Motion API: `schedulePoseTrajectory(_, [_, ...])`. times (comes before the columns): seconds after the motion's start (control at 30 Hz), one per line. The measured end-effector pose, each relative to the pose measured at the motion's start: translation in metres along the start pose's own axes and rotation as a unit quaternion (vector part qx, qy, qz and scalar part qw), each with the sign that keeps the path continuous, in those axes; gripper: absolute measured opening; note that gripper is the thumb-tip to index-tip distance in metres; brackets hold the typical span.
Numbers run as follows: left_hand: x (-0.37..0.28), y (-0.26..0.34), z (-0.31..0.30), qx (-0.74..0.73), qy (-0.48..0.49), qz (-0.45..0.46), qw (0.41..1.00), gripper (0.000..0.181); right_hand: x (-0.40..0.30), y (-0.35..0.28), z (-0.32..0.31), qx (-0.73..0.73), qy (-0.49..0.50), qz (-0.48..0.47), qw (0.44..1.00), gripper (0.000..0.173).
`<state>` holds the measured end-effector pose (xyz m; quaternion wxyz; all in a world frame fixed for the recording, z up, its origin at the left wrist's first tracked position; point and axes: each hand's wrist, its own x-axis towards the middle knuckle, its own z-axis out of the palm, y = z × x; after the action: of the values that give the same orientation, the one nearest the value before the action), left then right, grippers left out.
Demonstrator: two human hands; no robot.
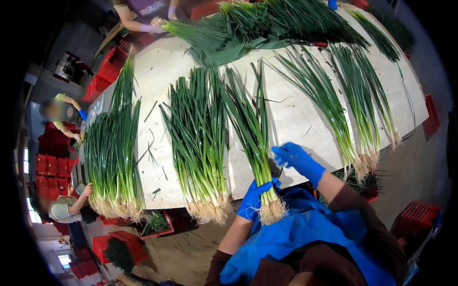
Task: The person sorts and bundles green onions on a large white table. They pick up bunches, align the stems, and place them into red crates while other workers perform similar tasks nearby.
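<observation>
My left hand (254, 200), in a blue glove, grips a bunch of green onions (264, 175) low on the pale stems, just above the roots. The bunch's dark green leaves fan out over the white table (290, 118), while its roots hang past the near edge. My right hand (298, 161), also gloved in blue, is just right of the stems with bent, slightly blurred fingers. Below its fingers shows a thin dark strand (281, 172); whether the hand holds it is unclear. A larger pile of green onions (202, 143) lies to the left, roots towards me.
More green onions lie at the far left (114, 150), on the right (357, 107) and heaped at the back (286, 21). A green cloth (222, 53) is under the heap. Co-workers stand at the far side and left end. Red crates (125, 246) sit on the floor.
</observation>
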<state>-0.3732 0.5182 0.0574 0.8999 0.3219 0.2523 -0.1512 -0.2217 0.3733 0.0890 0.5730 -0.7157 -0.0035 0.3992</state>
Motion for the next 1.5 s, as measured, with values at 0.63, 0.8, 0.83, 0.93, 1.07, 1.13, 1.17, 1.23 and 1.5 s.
schedulePoseTrajectory(0.63, [0.003,-0.009,0.004,-0.012,0.025,0.018,0.999,0.044,0.021,0.046,0.034,0.273,0.105,-0.110,0.950,0.021])
schedulePoseTrajectory(0.8, [0.003,-0.011,0.005,-0.023,0.013,0.020,0.999,0.043,0.009,0.041,0.038,0.243,0.148,-0.172,0.943,0.020])
schedulePoseTrajectory(0.83, [0.003,-0.012,0.006,-0.023,0.011,0.020,0.999,0.042,0.006,0.041,0.039,0.208,0.155,-0.176,0.950,0.020])
schedulePoseTrajectory(0.93, [0.006,-0.012,-0.001,-0.013,0.015,-0.011,1.000,0.041,-0.005,0.038,0.044,0.150,0.157,-0.197,0.956,0.022])
schedulePoseTrajectory(1.07, [0.007,-0.010,0.002,-0.042,0.031,0.013,0.999,0.040,-0.029,0.023,0.049,0.227,0.072,-0.186,0.953,0.024])
schedulePoseTrajectory(1.13, [0.007,-0.007,-0.002,-0.036,0.028,0.008,0.999,0.038,-0.045,0.018,0.044,0.249,0.008,-0.165,0.954,0.024])
schedulePoseTrajectory(1.17, [0.007,-0.006,-0.002,-0.043,0.038,0.010,0.998,0.035,-0.055,0.016,0.040,0.244,-0.009,-0.146,0.959,0.024])
schedulePoseTrajectory(1.23, [0.007,-0.002,0.005,-0.060,0.054,0.012,0.997,0.030,-0.075,0.011,0.035,0.232,-0.039,-0.109,0.966,0.024])
schedulePoseTrajectory(1.5, [0.017,0.005,-0.021,0.023,0.046,0.007,0.999,0.030,-0.101,-0.010,0.010,0.310,-0.001,-0.086,0.947,0.022])
